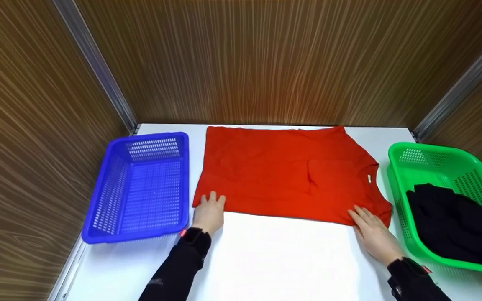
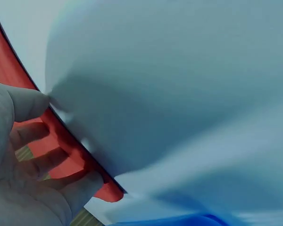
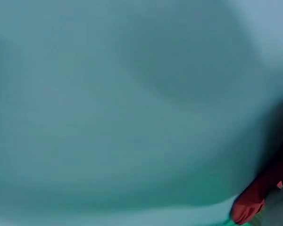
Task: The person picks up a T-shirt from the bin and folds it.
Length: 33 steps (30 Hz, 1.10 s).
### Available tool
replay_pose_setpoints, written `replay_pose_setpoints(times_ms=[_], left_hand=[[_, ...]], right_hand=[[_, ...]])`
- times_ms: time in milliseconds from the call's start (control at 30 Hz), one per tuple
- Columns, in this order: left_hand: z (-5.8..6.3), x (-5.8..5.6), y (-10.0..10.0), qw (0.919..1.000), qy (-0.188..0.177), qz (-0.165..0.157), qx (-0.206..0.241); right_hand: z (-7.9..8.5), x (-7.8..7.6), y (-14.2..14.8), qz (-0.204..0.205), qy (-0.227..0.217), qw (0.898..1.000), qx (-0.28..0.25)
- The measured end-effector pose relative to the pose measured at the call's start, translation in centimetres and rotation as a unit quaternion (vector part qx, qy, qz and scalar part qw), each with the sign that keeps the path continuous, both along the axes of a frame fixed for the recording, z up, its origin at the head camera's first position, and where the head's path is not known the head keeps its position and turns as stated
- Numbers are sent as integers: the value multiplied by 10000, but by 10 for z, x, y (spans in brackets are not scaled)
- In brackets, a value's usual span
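Left hand (image 1: 208, 214): bare
Right hand (image 1: 375, 238): bare
Left sleeve (image 1: 173, 269): black, with one small greyish marking (image 1: 155, 281)
Left wristband (image 1: 198, 240): black, bulky, with a red tab (image 1: 183, 233)
Right sleeve (image 1: 428, 292): black as well
Right wristband (image 1: 405, 269): black, with another red tab (image 1: 426, 269)

head | green basket (image 1: 433, 147): cut at right edge | shirt label (image 1: 369, 179): too small to read

We are resting our left hand (image 1: 208, 214) on the near left corner of a red shirt (image 1: 266, 175), and our right hand (image 1: 374, 235) is touching its near edge toward the collar end. The shirt is lying flat on a white table (image 1: 287, 259), between a blue basket (image 1: 140, 236) and a green basket (image 1: 402, 196) that is holding black cloth (image 1: 458, 225).
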State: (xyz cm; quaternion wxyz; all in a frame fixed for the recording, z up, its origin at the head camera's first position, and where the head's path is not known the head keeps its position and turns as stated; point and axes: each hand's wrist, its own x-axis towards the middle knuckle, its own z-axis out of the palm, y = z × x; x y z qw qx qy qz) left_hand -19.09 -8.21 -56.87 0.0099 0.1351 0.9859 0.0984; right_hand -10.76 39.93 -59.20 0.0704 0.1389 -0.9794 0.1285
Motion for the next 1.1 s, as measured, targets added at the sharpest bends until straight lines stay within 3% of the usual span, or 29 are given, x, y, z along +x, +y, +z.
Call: replay_pose_setpoints(times_ms=[133,233,333,500,667,767,933,1000,1100], left_hand=[[-3,12,-6,9991,420,-45,-89],[-3,23,-8,9965,748,-102,-354],[3,32,-8,9950,761,-182,-621],[18,46,-12,9953,321,-426,-807],[30,56,-14,9948,-164,-626,-787],[37,52,-11,9939,-357,-611,-849],[40,32,2,9948,-588,-581,-602],[36,24,7,9935,-888,-561,-449],[30,17,10,9888,-1403,-389,-323]], right_hand=[[-5,14,11,273,1214,9916,349],[-3,19,13,374,1394,9876,614],[3,24,13,313,1170,9905,658],[13,29,8,202,763,9939,774],[20,27,2,-20,38,9967,815],[24,16,-1,-106,140,9970,755],[25,-15,-14,392,851,9946,454],[24,-23,-21,614,623,9955,373],[24,-28,-27,530,145,9975,444]])
